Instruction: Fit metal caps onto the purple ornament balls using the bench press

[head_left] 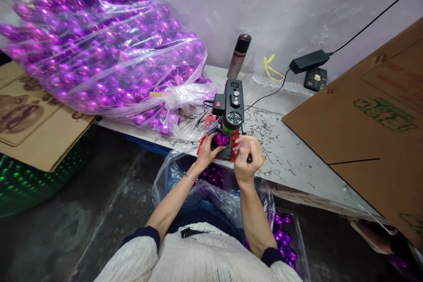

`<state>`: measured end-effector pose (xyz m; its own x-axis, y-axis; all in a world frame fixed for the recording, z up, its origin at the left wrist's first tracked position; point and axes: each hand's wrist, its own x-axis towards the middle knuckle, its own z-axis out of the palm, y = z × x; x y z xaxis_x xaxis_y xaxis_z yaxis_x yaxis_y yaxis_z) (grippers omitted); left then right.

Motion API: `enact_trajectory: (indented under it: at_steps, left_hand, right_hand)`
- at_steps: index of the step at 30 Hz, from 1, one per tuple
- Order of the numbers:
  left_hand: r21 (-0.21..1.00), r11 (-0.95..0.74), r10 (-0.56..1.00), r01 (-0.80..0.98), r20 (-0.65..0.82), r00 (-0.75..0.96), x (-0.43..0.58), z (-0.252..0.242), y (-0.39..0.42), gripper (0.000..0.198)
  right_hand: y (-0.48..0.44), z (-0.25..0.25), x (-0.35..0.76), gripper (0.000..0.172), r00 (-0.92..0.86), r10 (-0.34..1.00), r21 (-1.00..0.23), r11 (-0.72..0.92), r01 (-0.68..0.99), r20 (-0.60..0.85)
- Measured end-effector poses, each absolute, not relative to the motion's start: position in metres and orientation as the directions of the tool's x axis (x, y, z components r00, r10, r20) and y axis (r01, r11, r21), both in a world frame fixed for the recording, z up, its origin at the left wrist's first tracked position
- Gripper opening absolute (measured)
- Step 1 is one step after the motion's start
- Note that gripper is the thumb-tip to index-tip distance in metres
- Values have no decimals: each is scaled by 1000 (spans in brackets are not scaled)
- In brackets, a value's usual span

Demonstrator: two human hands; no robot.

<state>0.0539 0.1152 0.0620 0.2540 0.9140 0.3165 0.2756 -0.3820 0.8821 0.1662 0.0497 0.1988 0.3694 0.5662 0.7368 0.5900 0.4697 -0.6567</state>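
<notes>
Pinching the purple ball (221, 139) directly beneath the black machine (233, 105), the left hand (206, 152) does best, I judge, to seat it squarely on the red pad (235, 142), while the right hand (247, 155), at the ball's 3 o'clock, curls closed around a dark handle (250, 159).

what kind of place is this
Probably a small ornament workshop or factory bench: a huge plastic bag of shiny purple balls, a small black machine where the left hand holds one ball, and cardboard cartons beside the scrap-strewn table.
</notes>
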Motion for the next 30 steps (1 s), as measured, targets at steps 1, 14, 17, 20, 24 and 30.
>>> enact_trajectory:
  at_steps: [1, 14, 17, 20, 24, 30]
  left_hand:
    - [884, -376, 917, 276, 313, 248, 54, 62, 115, 55]
    - [844, -416, 905, 338, 348, 245, 53, 57, 115, 55]
    - [840, -420, 904, 343, 353, 241, 54, 57, 114, 56]
    - [836, -428, 901, 343, 363, 238, 54, 57, 114, 55]
    - [826, -448, 892, 341, 385, 238, 55, 57, 114, 53]
    - [825, -454, 889, 336, 395, 230, 55, 56, 115, 50]
  right_hand:
    - [49, 190, 166, 31, 364, 556, -647, 480, 592, 747]
    - [57, 132, 170, 27, 311, 450, -537, 566, 626, 837]
    - [58, 130, 169, 28, 316, 432, -528, 578, 623, 845]
    - [59, 127, 169, 29, 321, 432, -532, 582, 615, 843]
    - [59, 126, 168, 31, 343, 448, -560, 573, 599, 826]
    - [62, 119, 168, 32, 370, 435, -570, 591, 571, 821]
